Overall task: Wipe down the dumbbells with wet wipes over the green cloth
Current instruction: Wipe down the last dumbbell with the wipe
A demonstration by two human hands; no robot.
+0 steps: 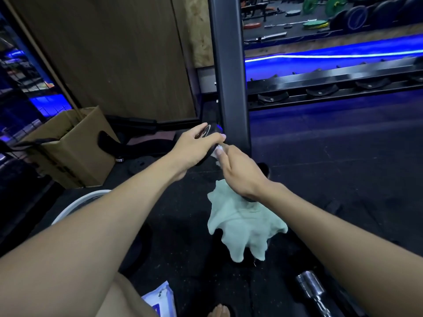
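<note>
Dark rubber gym floor (pixel 332 179) is lying under everything; no writing is legible. The left hand (pixel 194 149) is gripping the dumbbell (pixel 211 131) head, the right hand (pixel 238 170) at its four o'clock pinching a white wet wipe (pixel 218 152) against it. The green cloth (pixel 242 225) is lying at six o'clock.
</note>
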